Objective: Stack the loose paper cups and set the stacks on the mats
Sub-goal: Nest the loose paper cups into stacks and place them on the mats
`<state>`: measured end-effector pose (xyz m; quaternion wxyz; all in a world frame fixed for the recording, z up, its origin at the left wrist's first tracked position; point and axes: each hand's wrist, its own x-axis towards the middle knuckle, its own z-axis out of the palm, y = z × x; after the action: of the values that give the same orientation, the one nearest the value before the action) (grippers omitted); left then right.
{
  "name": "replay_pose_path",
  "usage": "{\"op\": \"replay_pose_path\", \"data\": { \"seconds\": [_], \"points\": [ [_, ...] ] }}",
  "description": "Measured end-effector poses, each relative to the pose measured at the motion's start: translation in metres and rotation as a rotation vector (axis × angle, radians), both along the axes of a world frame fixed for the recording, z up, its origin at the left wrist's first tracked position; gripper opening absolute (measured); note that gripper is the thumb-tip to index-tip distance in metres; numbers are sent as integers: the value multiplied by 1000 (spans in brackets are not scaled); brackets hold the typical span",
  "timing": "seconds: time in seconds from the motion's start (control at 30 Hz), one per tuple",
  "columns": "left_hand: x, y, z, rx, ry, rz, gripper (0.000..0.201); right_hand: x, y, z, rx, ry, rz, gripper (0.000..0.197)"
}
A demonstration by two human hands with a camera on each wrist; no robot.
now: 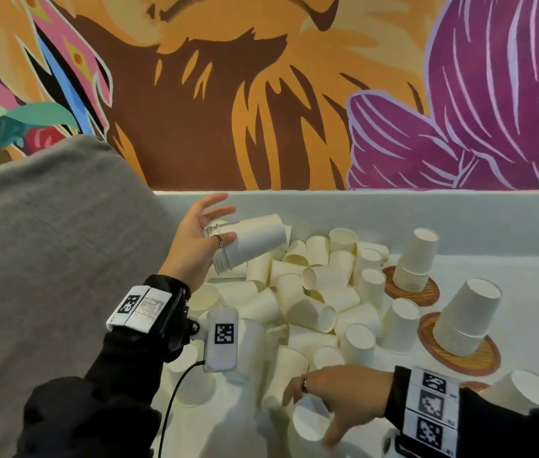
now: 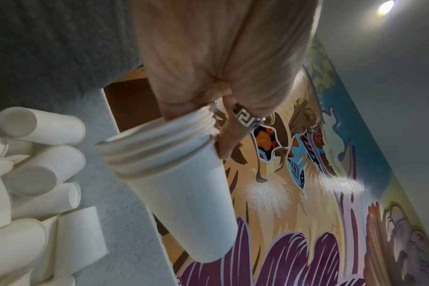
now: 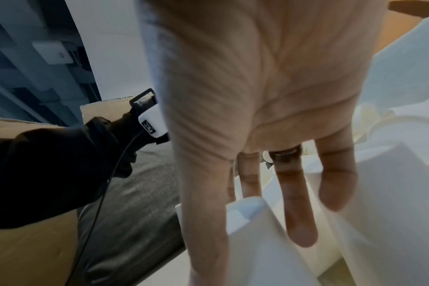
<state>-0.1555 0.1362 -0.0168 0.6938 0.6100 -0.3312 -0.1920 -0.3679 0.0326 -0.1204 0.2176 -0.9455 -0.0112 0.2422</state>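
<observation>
Left hand [image 1: 195, 246] had a short nested stack [image 1: 250, 241] clamped near its rims, held sideways above the loose cup pile [image 1: 308, 302], top fingers fanned out; right hand [image 1: 337, 395] was down at the near edge of the pile, fingers spread over a single cup [image 1: 309, 421], not closed on it yet; I'd grab that cup by its wall and slide it on straight; right of the pile, two finished stacks [image 1: 415, 261] sat on mats [image 1: 460, 355]; toppled cups crowded the surface [image 1: 526, 279].
</observation>
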Motion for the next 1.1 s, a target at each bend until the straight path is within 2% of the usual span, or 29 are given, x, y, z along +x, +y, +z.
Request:
{"op": "replay_pose_path", "data": {
  "seconds": [0.2,0.33,0.43,0.53,0.7,0.83,0.97,1.1],
  "points": [
    [-5,-2,4,-16,12,33,56,-2,-1,-2,-7,-118,20,63],
    [-6,-1,8,-21,-5,58,54,-3,-15,31,113,-282,-54,61],
    [-4,0,12,-32,-26,86,52,0,-38,70,232,-424,-182,57],
    [-2,1,15,-49,-39,103,50,6,-64,101,321,-653,-342,52],
    [1,1,18,-64,-29,100,44,19,-92,126,462,-930,-660,47],
    [2,0,21,-65,-27,90,45,32,-91,129,566,-952,-730,52],
    [-6,-8,25,-55,-54,29,36,48,-78,120,715,-861,-693,50],
    [-8,-13,20,1,-81,-41,57,55,-63,109,764,-729,-661,56]
  ]
}}
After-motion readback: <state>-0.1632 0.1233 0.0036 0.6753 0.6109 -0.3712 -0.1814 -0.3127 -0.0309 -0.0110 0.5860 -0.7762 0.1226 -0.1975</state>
